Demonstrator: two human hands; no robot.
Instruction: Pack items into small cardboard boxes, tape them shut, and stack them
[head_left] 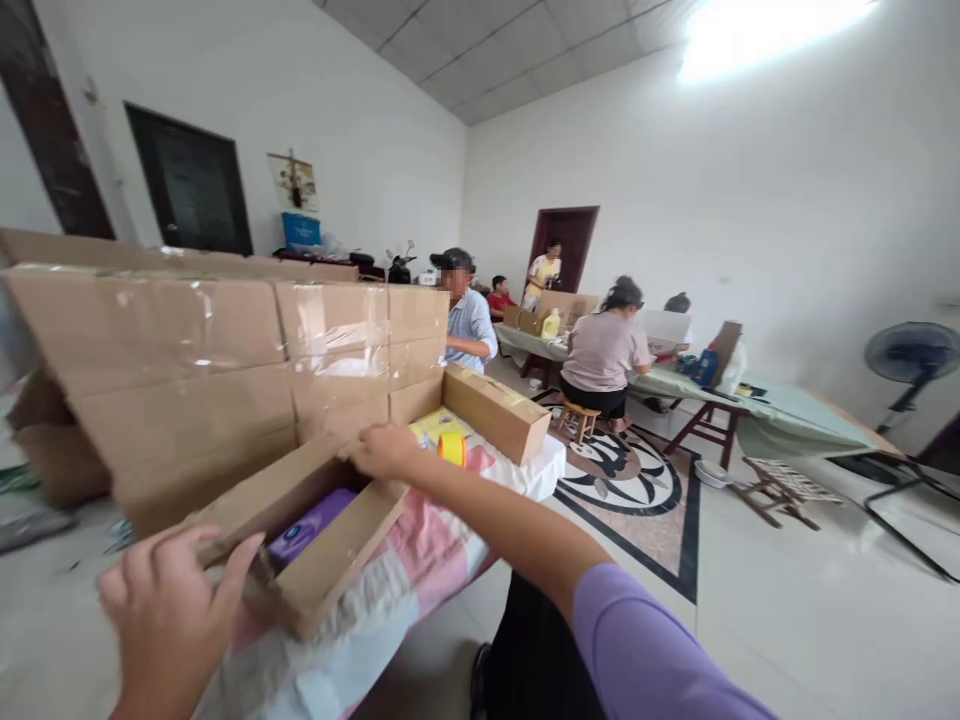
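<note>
A long, narrow cardboard box [341, 565] stands open at the top in front of me. Inside it lies a purple package [311, 525]. My left hand [165, 590] grips the box's near left end, thumb apart from the fingers at the rim. At the opposite end, my right hand [382, 450] has curled fingers on the box edge; the fingertips are partly hidden. Just beyond my right wrist is a roll of yellow tape [451, 449]. A yellow printed packet [431, 425] lies behind it.
A wall of taped cardboard boxes [172, 330] rises behind the work. Another long box [499, 410] sits at the right end of the cloth-covered table [435, 560]. Several people work beyond, one on a wooden stool [581, 418]. A fan [911, 355] stands far right.
</note>
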